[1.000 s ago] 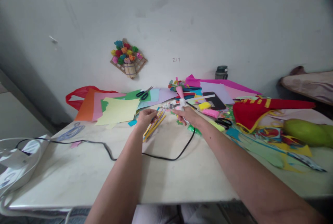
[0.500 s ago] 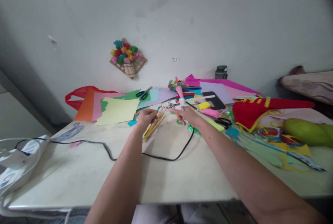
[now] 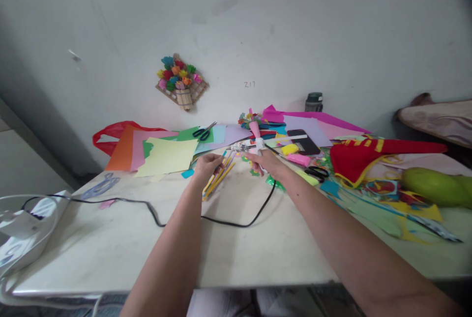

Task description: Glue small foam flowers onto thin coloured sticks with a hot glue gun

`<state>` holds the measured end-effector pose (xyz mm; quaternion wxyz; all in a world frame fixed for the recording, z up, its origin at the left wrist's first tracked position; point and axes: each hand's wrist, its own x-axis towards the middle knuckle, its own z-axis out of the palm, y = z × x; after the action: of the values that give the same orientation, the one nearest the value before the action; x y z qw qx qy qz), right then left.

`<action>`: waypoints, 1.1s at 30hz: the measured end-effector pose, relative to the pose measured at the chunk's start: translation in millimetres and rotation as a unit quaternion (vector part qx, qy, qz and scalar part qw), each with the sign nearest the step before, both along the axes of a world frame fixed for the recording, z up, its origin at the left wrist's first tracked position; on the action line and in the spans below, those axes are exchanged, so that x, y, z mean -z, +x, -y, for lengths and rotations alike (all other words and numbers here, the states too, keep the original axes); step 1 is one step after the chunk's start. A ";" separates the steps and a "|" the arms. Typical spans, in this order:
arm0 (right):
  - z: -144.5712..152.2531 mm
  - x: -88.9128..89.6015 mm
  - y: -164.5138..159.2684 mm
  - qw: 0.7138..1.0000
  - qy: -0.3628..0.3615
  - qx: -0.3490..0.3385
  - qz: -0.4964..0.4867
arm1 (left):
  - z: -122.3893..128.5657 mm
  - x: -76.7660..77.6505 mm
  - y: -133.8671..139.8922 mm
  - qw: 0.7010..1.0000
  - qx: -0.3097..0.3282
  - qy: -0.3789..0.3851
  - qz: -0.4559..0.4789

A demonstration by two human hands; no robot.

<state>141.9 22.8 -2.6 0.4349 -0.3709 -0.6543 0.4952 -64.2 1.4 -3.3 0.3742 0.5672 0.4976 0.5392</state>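
My right hand (image 3: 264, 160) is closed around the handle of a white glue gun (image 3: 260, 144), whose nozzle end points left. A black cord (image 3: 263, 207) runs from it across the table. At the nozzle tip, my left hand (image 3: 209, 165) pinches a small thin blue piece (image 3: 224, 153), its lower part hidden by my fingers. Several yellow sticks (image 3: 220, 180) lie on the table just beside my left hand. A pink paper cone (image 3: 254, 129) with colourful bits at its top is behind the glue gun.
Coloured paper sheets (image 3: 169, 157) and scissors (image 3: 204, 133) lie at the back left. Toward the right are a dark phone-like slab (image 3: 304, 143), black-handled scissors (image 3: 317, 173), red cloth (image 3: 352, 159) and paper scraps. A power strip (image 3: 33, 231) stands at far left, a bottle (image 3: 313, 102) by the wall.
Almost nothing differs. Both hands keep their places, with the glue gun's tip still close to the blue piece.
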 end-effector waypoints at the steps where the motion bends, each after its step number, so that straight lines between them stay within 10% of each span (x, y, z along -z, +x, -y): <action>1: 0.1 0.2 -0.2 1.000 -0.001 -0.007 0.001 | -0.2 0.2 0.0 1.000 0.001 -0.001 -0.001; 33: 8.7 -6.8 -1.1 0.998 -0.033 -0.032 -0.030 | 3.1 -1.7 -3.0 0.986 0.087 -0.032 0.139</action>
<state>140.8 14.1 4.2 0.4253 -0.3488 -0.6361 0.5411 -67.2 -1.7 -1.6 0.5029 0.5153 0.4065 0.5624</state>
